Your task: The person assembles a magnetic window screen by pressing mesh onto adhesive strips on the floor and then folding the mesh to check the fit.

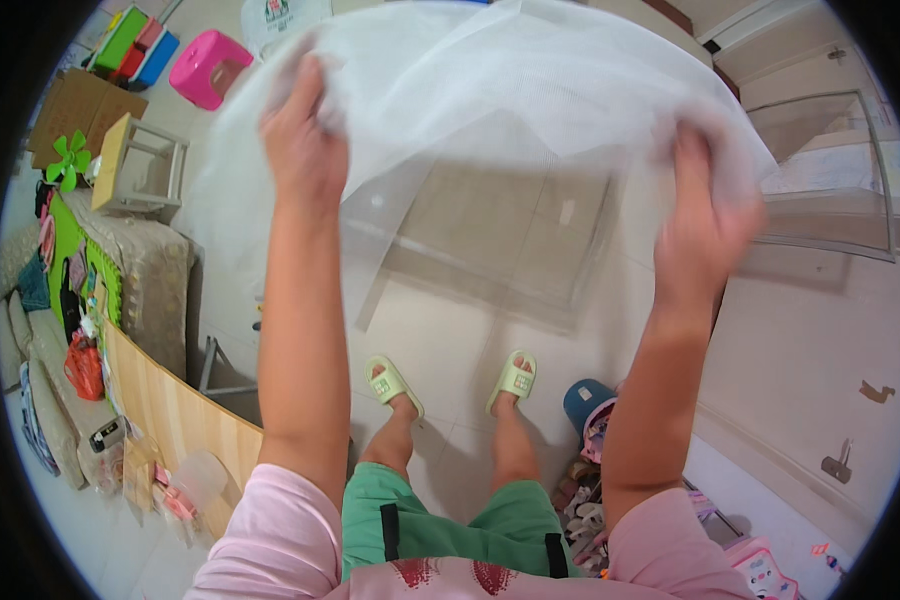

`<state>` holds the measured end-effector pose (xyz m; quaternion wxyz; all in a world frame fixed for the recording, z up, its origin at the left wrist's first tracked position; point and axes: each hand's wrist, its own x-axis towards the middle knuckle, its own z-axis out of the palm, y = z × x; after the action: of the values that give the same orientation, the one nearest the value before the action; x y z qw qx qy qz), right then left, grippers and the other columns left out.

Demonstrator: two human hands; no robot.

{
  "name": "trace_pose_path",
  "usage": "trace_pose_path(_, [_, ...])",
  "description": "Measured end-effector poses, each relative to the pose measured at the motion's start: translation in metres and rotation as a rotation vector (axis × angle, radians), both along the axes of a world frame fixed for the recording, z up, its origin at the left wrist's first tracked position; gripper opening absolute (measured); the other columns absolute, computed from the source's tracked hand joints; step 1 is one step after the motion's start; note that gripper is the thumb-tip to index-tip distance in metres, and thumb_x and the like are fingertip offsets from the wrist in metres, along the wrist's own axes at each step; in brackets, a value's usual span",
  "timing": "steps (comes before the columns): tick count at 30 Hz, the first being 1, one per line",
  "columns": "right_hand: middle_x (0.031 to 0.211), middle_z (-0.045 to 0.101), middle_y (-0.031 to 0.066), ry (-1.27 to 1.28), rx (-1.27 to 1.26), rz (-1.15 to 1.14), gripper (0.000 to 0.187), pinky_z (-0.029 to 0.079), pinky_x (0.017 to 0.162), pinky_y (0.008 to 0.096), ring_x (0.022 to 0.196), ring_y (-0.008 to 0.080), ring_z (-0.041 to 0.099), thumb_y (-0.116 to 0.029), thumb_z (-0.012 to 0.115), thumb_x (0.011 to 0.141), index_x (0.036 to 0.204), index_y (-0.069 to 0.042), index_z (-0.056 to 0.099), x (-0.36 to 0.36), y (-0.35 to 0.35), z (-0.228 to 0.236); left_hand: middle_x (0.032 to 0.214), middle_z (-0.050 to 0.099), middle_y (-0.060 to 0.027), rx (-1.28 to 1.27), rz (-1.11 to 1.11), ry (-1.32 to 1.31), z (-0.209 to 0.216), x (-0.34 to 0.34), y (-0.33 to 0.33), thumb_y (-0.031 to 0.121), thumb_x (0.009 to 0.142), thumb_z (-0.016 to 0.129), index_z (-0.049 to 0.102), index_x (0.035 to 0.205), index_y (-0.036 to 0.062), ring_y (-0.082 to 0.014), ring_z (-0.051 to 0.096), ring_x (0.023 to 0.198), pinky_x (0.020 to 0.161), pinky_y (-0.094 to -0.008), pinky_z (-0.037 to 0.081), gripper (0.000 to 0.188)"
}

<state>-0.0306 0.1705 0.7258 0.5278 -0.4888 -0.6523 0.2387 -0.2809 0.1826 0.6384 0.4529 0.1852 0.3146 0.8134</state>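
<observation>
A large, thin white mesh sheet [530, 75] is spread in the air in front of me, bunched at both ends and partly see-through. My left hand [308, 140] is closed around its left side, thumb up. At the other side my right hand [708, 205] grips the sheet too, its fingers smeared by motion. Both arms reach forward, well apart. Below and behind the sheet, a flat rectangular frame [575, 318] with a grey rim lies on the tiled floor, partly covered from sight.
A mesh screen panel [888, 200] leans by the door at the right. On the left stand a pink stool [202, 72], a small wooden stool [113, 160] and a wooden board [185, 395]. A blue cap [585, 398] and shoes [585, 510] sit near my right leg.
</observation>
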Motion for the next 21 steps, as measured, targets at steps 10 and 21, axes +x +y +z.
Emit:
trace_pose_path(10, [0.073,0.059,0.0057,0.173,-1.018,-0.296,0.015,0.045,0.057,0.0270,0.064,0.0137,0.054,-0.009,0.052,0.083,0.087,0.003,0.059,0.077,-0.162,-0.219,0.071,0.060,-0.0029,-1.059,-0.070,0.115,-0.197,0.062,-0.167,0.009,0.078,0.061,0.062,0.087,-0.0015,-0.0065,0.040,0.052,0.047,-0.0216,0.030,0.013])
trace_pose_path(21, [0.090,0.058,0.0107,0.464,-1.490,-0.279,0.015,0.048,0.055,0.0322,0.069,0.0199,0.056,-0.006,0.050,0.083,0.096,0.001,0.055,0.149,-0.119,-0.232,0.054,0.046,0.0021,-1.308,-0.041,-0.060,-0.226,0.126,-0.182,0.004,0.075,0.063,0.053,0.064,0.0076,-0.0072,0.030,0.039,0.036,-0.0226,0.021,0.015])
